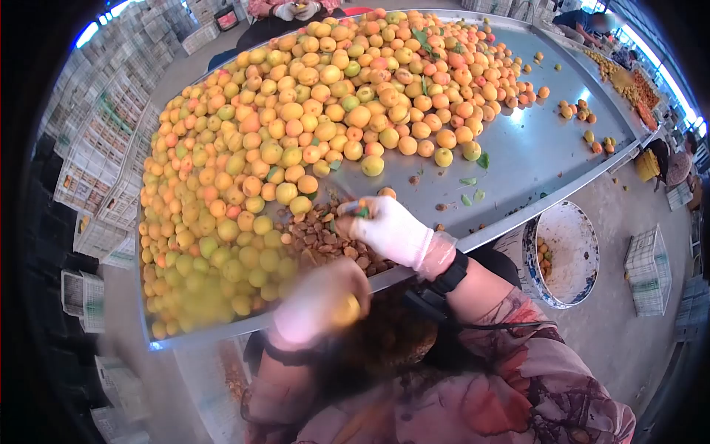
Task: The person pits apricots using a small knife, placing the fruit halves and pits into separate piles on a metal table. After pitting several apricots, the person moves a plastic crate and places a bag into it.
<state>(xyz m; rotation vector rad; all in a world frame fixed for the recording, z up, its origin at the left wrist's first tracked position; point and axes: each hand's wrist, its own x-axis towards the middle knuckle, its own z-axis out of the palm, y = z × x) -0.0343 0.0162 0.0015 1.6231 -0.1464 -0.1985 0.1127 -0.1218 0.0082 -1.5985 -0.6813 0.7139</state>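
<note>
My left hand [312,302], gloved and smeared by motion, is curled around a yellow apricot [345,311] at the near edge of the metal table [518,166]. Just above and to the right, my right hand [393,233] in a white glove is closed on a small object with green and blue on it [362,212]; its kind is mostly hidden by the fingers. Beneath that hand lies a heap of brown apricot pits [314,235]. A large pile of yellow-orange apricots [296,126] spreads over the left and far parts of the table.
A white bucket [580,255] with some fruit inside stands on the floor at right, beside a white crate [648,270]. Crates of fruit [103,152] are stacked at left. Across the table are another person's gloved hands [297,10]. Loose leaves [467,181] lie on the metal.
</note>
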